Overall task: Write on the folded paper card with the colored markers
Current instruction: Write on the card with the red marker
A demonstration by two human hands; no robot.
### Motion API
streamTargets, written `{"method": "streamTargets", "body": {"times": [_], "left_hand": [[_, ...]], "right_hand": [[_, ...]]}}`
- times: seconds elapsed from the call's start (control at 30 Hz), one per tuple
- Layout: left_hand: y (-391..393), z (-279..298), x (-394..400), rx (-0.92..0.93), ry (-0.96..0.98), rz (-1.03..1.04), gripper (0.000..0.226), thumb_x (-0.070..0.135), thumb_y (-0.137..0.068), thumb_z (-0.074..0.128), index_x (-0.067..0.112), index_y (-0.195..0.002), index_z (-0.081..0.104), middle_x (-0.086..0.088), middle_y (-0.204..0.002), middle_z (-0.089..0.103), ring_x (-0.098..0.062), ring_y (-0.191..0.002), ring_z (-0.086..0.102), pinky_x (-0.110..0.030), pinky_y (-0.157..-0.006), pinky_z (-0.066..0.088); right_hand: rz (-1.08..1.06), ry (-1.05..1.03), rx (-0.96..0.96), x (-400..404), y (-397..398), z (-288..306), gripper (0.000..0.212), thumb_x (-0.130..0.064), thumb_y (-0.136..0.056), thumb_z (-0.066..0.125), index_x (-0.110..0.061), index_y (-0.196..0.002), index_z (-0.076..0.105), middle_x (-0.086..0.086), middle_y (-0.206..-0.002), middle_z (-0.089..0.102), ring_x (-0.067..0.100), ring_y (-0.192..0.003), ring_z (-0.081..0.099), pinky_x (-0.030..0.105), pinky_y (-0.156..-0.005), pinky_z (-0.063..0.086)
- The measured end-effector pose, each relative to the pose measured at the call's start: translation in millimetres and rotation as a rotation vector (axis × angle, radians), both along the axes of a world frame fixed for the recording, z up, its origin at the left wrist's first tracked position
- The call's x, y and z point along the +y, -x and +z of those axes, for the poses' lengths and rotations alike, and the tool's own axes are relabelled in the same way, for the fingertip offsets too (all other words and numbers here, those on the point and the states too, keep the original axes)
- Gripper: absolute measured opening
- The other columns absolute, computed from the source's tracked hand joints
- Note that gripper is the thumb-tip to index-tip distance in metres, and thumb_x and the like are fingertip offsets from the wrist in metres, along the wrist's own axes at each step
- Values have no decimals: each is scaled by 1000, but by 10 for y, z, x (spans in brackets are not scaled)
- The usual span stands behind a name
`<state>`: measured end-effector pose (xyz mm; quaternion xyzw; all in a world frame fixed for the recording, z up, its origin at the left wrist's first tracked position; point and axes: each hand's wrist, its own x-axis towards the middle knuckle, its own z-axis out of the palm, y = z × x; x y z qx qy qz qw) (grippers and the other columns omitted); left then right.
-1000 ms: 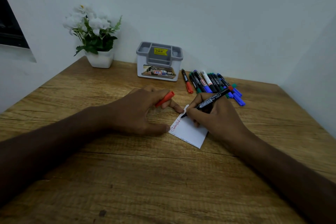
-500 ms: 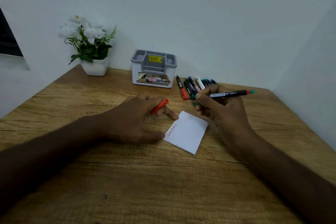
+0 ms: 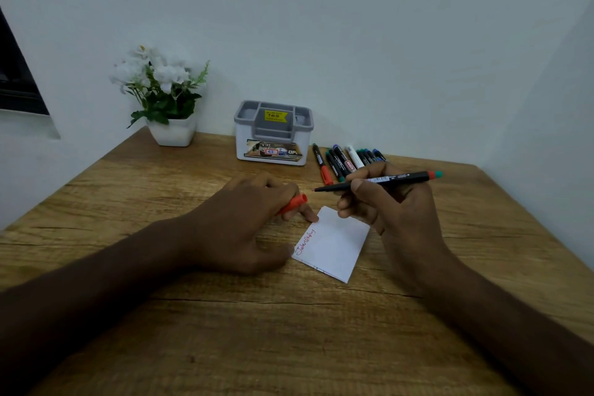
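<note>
So the folded paper card [image 3: 334,243] is lying flat on the wooden table [image 3: 225,331], and I'll use it as the reference for everything else. It's white, sitting at a slant, with red handwriting running along its left edge.

The left hand [image 3: 244,228] rests on the table just left of the card. Its fingers are curled around an orange-red marker cap [image 3: 294,204], which pokes out toward the card's upper left corner, and one fingertip touches that corner. The thumb lies right by the card's lower left corner, next to the writing.

The right hand [image 3: 389,212] hangs above the card's upper right side. Thumb and fingers are pinched around a black marker [image 3: 379,181], held nearly level and clear of the paper, with the bare tip pointing left, above the card's top edge. The back end of the marker is red and green.

Behind the card, farther back on the table, there's a row of spare markers [image 3: 344,161], partly hidden by the right hand. Behind and left of the card sits a grey and white organizer box [image 3: 273,135] with a yellow price sticker, and farther left a white flower pot [image 3: 172,132] against the wall.
</note>
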<state>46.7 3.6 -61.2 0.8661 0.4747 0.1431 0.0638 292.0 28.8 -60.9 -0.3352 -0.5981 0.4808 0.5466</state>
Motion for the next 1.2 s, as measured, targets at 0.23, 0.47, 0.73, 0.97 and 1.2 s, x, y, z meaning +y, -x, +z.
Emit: {"method": "streamTargets", "body": {"times": [0.23,0.47,0.73,0.97,1.2], "left_hand": [[1,-10,-5,1,-32,-7,38,59,-85,71,42,-96,39,23,-109,40,12,-105,35,-32,-91,30],[-17,-16,-13,10,-66,-14,37,59,-84,70,39,-94,40,29,-105,40,5,-101,35,-34,-96,33],[-36,-32,1,14,-52,-4,22,59,-98,52,43,-96,36,24,-108,44,2,-98,38,-30,-90,30],[-70,-85,54,95,-114,42,41,56,-105,16,35,-121,47,15,-107,53,-2,-93,45,-29,-91,32],[-46,-152,90,95,-84,60,52,61,-99,8,37,-123,48,12,-108,57,-6,-94,49,-31,-89,39]], "right_hand": [[21,-68,-97,-39,31,-5,16,4,-98,65,-8,-91,73,16,-77,77,29,-71,76,38,-72,65],[-58,-127,-195,-44,37,16,8,-7,-97,71,-6,-101,77,12,-80,80,23,-71,78,33,-72,66],[-94,-161,-249,-44,56,-15,8,-12,-94,76,-13,-101,79,3,-80,82,20,-72,79,29,-72,65],[-67,-171,-353,-13,57,-65,18,-31,-87,80,-17,-100,82,1,-82,82,18,-74,79,39,-77,66],[66,15,-266,-29,150,-136,20,-23,-92,78,-5,-99,79,9,-85,82,19,-79,78,31,-80,64]]}}
